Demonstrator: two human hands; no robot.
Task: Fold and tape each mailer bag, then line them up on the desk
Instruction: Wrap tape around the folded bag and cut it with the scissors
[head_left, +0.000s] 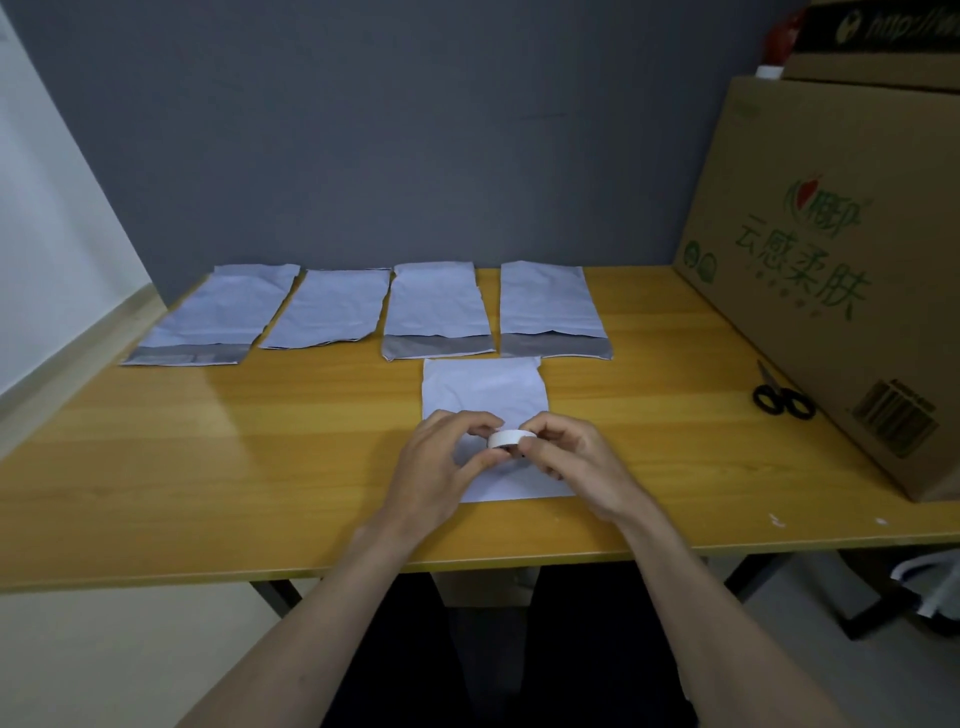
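Both hands, left (441, 457) and right (576, 462), pinch a white tape roll (510, 439) beside a box (831, 291) printed "云感柔肤".

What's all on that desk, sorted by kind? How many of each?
Mailer bags: 5, four in a back row, one under the hands
Tape roll: 1
Scissors: 1
Cardboard box: 1
Total: 8
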